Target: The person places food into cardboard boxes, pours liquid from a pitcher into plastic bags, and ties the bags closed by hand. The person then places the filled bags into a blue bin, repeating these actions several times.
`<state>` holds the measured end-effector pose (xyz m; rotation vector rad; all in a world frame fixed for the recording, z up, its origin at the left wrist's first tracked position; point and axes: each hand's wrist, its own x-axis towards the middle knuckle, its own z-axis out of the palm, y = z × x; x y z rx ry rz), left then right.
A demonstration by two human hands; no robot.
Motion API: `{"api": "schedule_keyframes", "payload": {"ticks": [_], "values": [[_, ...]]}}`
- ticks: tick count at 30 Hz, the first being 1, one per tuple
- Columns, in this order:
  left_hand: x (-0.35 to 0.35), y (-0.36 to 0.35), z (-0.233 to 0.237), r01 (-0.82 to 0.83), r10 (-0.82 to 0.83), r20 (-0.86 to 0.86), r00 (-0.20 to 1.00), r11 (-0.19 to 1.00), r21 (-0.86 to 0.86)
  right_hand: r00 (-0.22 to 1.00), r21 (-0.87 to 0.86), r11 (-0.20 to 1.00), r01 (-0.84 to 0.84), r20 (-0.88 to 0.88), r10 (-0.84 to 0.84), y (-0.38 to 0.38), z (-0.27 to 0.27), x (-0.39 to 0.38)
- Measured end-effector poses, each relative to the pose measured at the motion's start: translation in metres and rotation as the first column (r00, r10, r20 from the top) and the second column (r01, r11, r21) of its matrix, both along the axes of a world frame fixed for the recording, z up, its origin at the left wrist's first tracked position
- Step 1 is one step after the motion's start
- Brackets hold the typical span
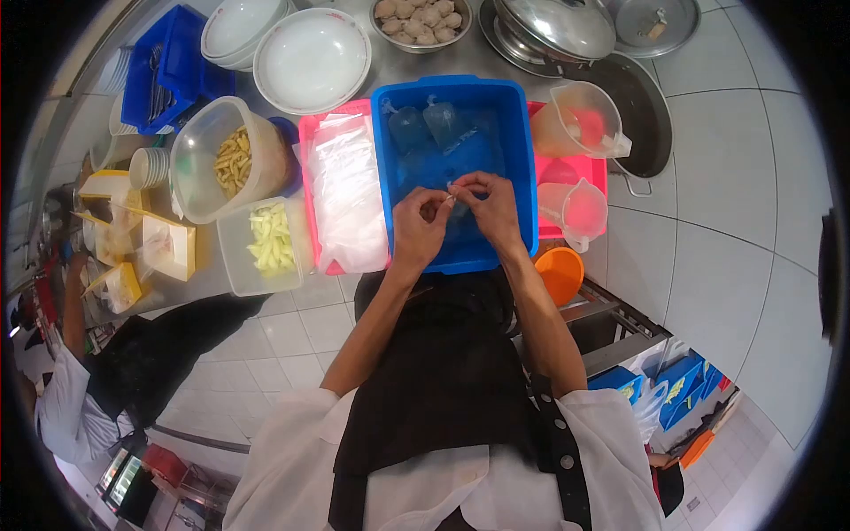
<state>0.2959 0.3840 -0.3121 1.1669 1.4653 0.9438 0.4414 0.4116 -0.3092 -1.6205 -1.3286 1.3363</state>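
Over the blue tub (pixel 522 177), my left hand (pixel 420 227) and my right hand (pixel 489 207) meet with fingers pinched together. Both grip the gathered neck of a clear plastic bag (pixel 459 221), whose body hangs between and below them, partly hidden by the fingers. Farther back in the tub lie two knotted clear bags, one on the left (pixel 407 130) and one on the right (pixel 445 126), which look filled with liquid. Left of the tub, flat clear plastic bags (pixel 348 190) are piled on a pink tray (pixel 307 142).
Two pitchers (pixel 567 119) (pixel 575 211) stand in a pink tray on the right, near a large pot (pixel 642 115). Tubs of yellowish pieces (pixel 234 162) and pale green slices (pixel 271 237) stand left. Behind are bowls (pixel 312 62) and meatballs (pixel 421 19). A co-worker (pixel 84 398) is at left.
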Motion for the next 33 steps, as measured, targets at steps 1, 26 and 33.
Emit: {"api": "schedule_keyframes", "payload": {"ticks": [1, 26, 33], "values": [[0.001, -0.001, 0.001, 0.002, -0.002, -0.017, 1.000, 1.000, 0.022, 1.000, -0.001, 1.000, 0.000, 0.001, 0.000, 0.000, 0.002, 0.002], [0.002, -0.001, 0.013, 0.131, -0.096, -0.121, 0.988, 0.936, 0.326, 0.979, 0.036, 0.982, -0.184, -0.081, 0.186, -0.016, 0.004, 0.022], [-0.006, 0.009, 0.012, 0.206, -0.208, -0.035, 0.978, 0.912, 0.354, 0.763, 0.205, 0.844, -0.496, 0.567, 0.311, -0.013, 0.052, 0.025]]}}
